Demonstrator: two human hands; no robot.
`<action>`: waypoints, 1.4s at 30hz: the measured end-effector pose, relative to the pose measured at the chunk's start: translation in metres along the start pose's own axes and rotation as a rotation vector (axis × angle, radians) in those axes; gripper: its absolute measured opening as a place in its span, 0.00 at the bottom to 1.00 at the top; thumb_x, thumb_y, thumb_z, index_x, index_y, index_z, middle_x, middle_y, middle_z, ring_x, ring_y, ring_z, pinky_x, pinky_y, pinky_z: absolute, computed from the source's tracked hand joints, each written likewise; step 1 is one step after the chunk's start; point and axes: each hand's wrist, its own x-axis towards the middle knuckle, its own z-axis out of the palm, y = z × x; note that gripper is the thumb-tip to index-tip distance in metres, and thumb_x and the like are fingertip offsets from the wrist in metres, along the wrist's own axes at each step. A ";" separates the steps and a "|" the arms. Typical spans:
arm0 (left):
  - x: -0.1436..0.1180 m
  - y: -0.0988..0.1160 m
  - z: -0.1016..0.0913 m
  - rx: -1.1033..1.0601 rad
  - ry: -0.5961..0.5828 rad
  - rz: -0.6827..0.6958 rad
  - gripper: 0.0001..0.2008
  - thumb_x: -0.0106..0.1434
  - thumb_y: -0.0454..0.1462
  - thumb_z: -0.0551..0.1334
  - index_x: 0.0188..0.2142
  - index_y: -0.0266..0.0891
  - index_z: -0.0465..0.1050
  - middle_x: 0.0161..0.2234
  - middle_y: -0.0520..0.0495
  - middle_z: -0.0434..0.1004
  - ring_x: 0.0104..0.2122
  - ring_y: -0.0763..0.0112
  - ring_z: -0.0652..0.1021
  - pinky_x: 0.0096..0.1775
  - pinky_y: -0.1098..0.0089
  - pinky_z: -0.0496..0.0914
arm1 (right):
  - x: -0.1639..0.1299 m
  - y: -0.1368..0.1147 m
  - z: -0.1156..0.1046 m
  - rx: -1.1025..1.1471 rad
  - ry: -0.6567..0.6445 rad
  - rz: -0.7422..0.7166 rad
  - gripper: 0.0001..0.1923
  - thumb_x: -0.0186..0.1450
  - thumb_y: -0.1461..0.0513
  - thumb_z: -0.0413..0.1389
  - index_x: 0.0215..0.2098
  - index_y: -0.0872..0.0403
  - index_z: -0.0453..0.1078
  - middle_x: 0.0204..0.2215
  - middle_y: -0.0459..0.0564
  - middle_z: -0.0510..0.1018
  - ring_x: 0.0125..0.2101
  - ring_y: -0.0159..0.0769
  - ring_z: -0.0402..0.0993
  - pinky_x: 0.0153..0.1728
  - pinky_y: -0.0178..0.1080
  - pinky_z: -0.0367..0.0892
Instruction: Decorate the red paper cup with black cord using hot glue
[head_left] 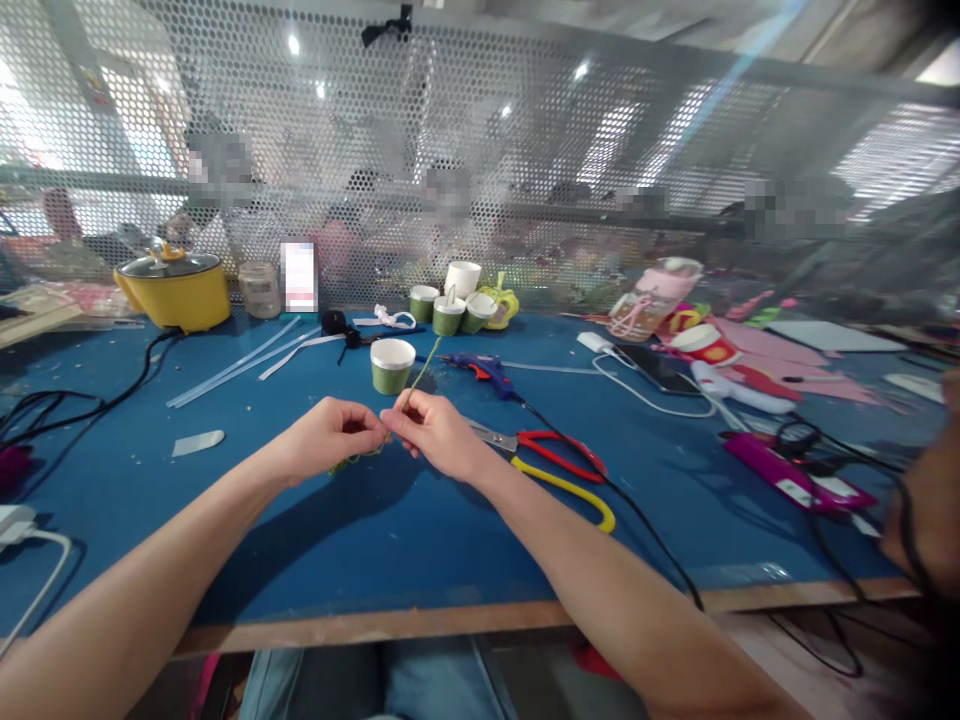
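My left hand (335,437) and my right hand (439,430) meet over the middle of the table, their fingertips pinched close together. Between the right thumb and fingers is a thin green cord (426,364), its free end pointing up and away. More green strand (352,461) shows beneath my left fingertips, which pinch the cord too; the exact grip is partly hidden. Just beyond the hands stands a small white cup with a green wrap (392,368). Right of my right hand lie scissors with red and yellow handles (561,452), blades partly behind that hand.
A blue glue gun (484,371) lies behind the scissors, its black cable running to the front edge. Several green-wrapped cups (448,316) stand at the back. A yellow pot (178,290) is back left; a purple power strip (796,474) sits right. Another person's arm (919,500) enters right.
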 end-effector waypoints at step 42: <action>0.000 -0.002 0.007 0.049 0.069 0.003 0.09 0.49 0.39 0.60 0.21 0.34 0.65 0.17 0.56 0.60 0.18 0.81 0.58 0.20 0.76 0.52 | -0.001 -0.002 0.002 -0.141 0.044 0.021 0.15 0.58 0.53 0.52 0.22 0.55 0.59 0.14 0.39 0.62 0.16 0.25 0.57 0.17 0.31 0.53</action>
